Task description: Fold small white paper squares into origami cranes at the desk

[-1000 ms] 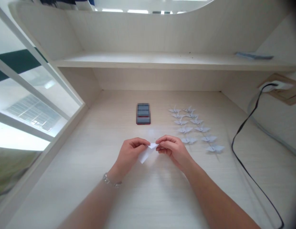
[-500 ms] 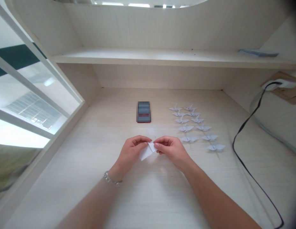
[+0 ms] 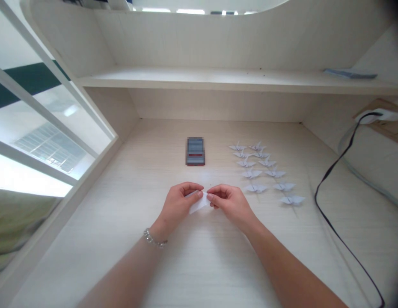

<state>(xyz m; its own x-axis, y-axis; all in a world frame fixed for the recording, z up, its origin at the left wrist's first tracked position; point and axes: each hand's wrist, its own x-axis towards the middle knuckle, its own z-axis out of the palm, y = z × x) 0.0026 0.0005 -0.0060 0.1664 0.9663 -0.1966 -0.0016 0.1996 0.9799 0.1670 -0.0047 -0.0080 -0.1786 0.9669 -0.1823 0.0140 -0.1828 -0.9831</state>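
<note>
I log the left hand [image 3: 179,205] and right hand [image 3: 229,204] both closed in a pinch on a folded white paper sheet [image 3: 199,204], held between them over the pale wood-grain desk [image 3: 212,265]. Two columns of paper cranes [image 3: 252,174] sit near the hands at two o'clock, untouched. A pixelated phone [image 3: 195,151] lies at twelve o'clock, and a black cable [image 3: 334,214] runs well apart at three o'clock.

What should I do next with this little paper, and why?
I'd probably pinch the fold flatter. Your left hand and right hand both grip the folded white paper right at its top corner. It is still a plain folded piece, not yet shaped like the paper cranes lined up nearby.
</note>
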